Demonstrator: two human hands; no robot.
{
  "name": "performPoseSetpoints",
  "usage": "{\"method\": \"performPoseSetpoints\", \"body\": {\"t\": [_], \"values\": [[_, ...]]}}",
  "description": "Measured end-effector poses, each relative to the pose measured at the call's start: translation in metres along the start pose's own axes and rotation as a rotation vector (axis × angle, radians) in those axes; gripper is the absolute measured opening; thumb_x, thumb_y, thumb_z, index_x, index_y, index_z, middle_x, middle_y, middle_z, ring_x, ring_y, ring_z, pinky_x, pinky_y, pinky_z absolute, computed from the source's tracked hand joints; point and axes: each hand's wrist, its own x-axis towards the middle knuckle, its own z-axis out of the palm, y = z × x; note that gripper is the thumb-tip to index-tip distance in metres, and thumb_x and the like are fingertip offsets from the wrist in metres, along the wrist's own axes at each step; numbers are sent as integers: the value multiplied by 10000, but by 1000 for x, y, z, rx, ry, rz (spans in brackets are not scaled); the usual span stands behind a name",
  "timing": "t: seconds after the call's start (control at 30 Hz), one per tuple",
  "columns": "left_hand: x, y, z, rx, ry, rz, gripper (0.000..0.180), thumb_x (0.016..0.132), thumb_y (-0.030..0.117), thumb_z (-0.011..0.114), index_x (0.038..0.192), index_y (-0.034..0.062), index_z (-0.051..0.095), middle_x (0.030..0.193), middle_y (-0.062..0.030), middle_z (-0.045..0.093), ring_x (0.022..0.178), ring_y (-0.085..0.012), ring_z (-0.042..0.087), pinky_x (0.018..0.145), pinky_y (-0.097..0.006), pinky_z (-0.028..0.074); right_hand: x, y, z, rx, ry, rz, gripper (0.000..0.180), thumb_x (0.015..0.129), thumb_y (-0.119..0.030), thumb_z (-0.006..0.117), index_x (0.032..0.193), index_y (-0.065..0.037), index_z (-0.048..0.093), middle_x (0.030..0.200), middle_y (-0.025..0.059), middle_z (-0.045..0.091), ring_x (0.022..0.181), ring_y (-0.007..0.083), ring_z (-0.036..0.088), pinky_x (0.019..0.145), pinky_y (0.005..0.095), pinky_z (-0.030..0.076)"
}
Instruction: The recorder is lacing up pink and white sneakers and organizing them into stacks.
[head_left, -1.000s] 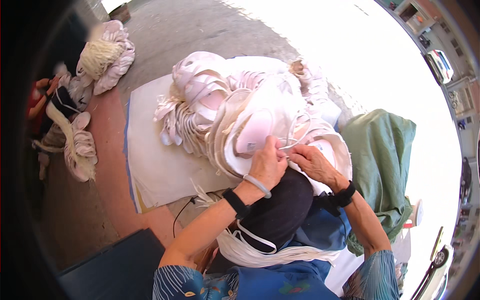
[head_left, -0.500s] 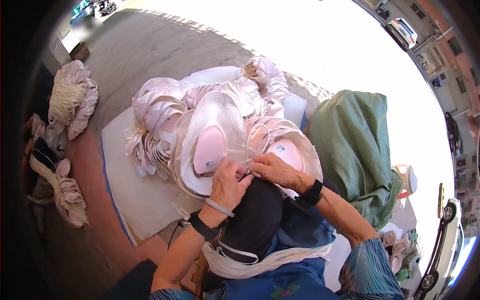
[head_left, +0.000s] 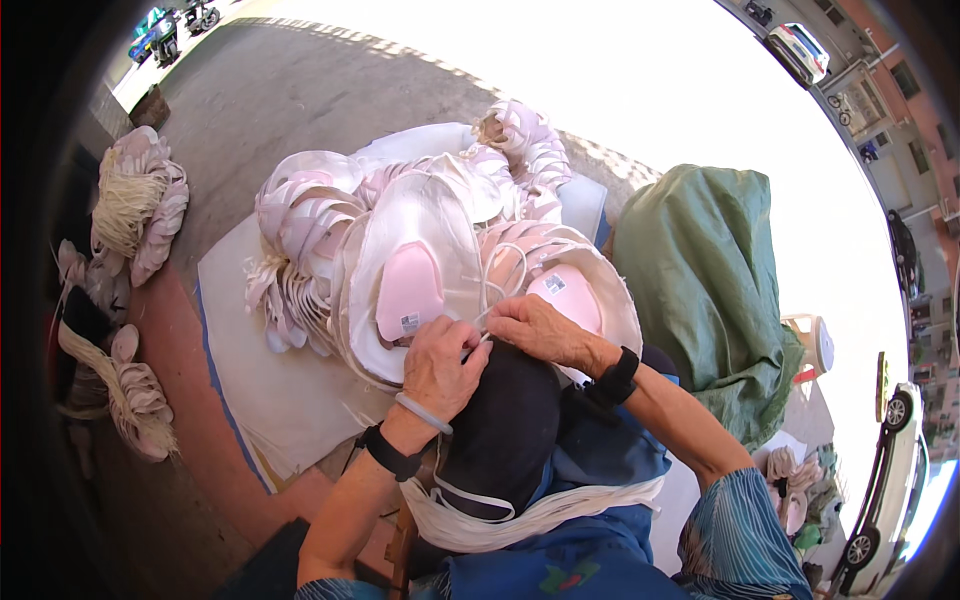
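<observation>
Two bundles of white and pink shoe uppers rest side by side at my knees. The left bundle [head_left: 452, 235] shows a pink lining pad; the right bundle [head_left: 618, 290] has a similar one. A thin white lace [head_left: 524, 264] loops up between them. My left hand [head_left: 443, 362] pinches the lace just above my dark-clad knee. Beside it, my right hand [head_left: 540, 328] also has its fingers closed on the lace. The exact grip and any knot are hidden by the fingers. A hank of white laces [head_left: 540, 528] lies across my lap.
More strung uppers [head_left: 305, 205] lie behind on a pale sheet [head_left: 250, 350]. A green cloth-covered heap [head_left: 695, 290] stands at the right, with a white tub [head_left: 822, 345] beyond. Further bundles [head_left: 150, 205] sit at the far left. Parked cars [head_left: 880, 490] line the right side.
Both hands have shifted slightly left and stay close together at the lace, with a little more space between their fingertips. The view has tilted a little.
</observation>
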Motion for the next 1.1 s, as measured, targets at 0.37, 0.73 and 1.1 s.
{"method": "performPoseSetpoints", "body": {"t": [0.37, 0.73, 1.1], "values": [[-8, 0, -11, -63, -56, 5, 106, 725, 45, 624, 682, 26, 529, 697, -134, 517, 711, -332, 529, 646, -438, 423, -17, -15, -22, -424, 3, -295, 189, 837, -179, 613, 853, 7, 643, 779, 193, 649, 739, 351, 632, 690, 408, 495], [-12, -2, -35, -41, -203, -43, 76, 761, 48, 608, 714, -3, 576, 634, -109, 570, 560, -244, 560, 534, -354, 431, -8, 1, -4, -794, 255, -209, 225, 852, -166, 577, 699, -2, 590, 662, 202, 593, 653, 399, 607, 643, 469, 490], [-5, -13, -32, -817, -261, -478, 127, 986, 159, 517, 985, 38, 557, 880, -52, 620, 598, -68, 570, 511, -199, 476, -9, 4, -4, -678, 141, -224, 257, 882, -186, 541, 699, -13, 591, 641, 220, 592, 642, 399, 617, 625, 475, 491]]}}
